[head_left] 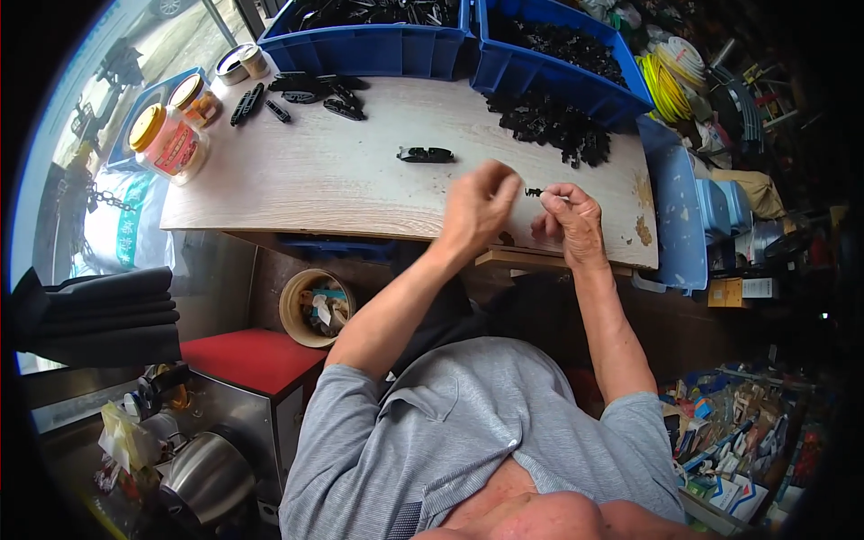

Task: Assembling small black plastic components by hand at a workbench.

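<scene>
Over the right half of the worktable [297, 193], my right hand [580, 220] pinches a small black plastic part [534, 192] between thumb and fingertips. Close beside it, my left hand [481, 205] is raised with its fingers curled in, slightly blurred; whatever they may hold is hidden. A longer black plastic piece [426, 155] with a shiny end lies on the table just beyond my left hand. Farther back on the right, a heap of small black parts [558, 130] spreads in front of a blue bin.
Two blue bins [360, 52] [558, 67] of black parts line the back edge. More black pieces [315, 90] and jars [175, 148] are at the back left. Below the table stand a round bin [292, 310] and a red-topped cabinet [243, 360]. A blue crate [675, 216] adjoins the right edge.
</scene>
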`<state>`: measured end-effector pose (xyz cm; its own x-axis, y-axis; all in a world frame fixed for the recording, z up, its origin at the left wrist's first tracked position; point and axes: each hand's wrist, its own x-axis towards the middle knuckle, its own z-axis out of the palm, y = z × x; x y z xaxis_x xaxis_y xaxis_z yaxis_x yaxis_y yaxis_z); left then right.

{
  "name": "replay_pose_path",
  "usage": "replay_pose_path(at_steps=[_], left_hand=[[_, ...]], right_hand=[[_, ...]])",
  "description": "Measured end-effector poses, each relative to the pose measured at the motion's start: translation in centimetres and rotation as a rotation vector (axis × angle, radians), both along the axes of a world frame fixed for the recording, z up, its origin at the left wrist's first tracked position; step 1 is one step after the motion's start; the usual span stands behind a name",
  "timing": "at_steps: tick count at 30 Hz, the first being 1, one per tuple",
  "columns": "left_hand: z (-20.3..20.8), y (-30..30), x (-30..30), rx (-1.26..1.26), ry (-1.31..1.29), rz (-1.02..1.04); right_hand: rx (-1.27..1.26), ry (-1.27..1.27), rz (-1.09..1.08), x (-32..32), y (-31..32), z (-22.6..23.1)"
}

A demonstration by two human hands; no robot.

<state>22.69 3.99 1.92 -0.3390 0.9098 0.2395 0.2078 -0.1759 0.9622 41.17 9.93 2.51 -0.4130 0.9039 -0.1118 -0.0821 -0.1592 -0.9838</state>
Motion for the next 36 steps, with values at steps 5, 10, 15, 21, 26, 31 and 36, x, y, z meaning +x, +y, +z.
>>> replay_pose_path(at_steps=[5, 10, 15, 21, 26, 31, 36], left_hand=[[-0.6, -1.3, -9.1, 0.043, 0.926, 0.482], [-2.3, -1.0, -10.7, 0.068, 1.012, 0.287], [-1.0, -2.1, -4.4, 0.026, 0.002, -0.040], [-0.8, -1.4, -0.8, -0.046, -0.371, -0.221], [0.0, -1.2, -0.7, -0.136, -0.412, -0.306], [0.1, -1.4, -1.0, -0.085, -0.451, -0.265], [1.9, -1.4, -0.8, -0.273, -0.473, -0.218]], right_hand=[[-0.067, 0.047, -0.001, -0.4, 0.1, 0.2], [-0.058, 0.094, -0.019, -0.8, 0.1, 0.2], [-0.071, 0.238, 0.018, -1.4, -0.1, 0.5], [-0.068, 0.273, 0.095, -2.0, -0.1, 0.8], [-0.108, 0.180, 0.187, -1.7, 0.3, 0.7], [-0.111, 0.182, 0.178, -2.5, 0.4, 0.7], [-0.141, 0.154, 0.191, -1.5, 1.0, -0.2]])
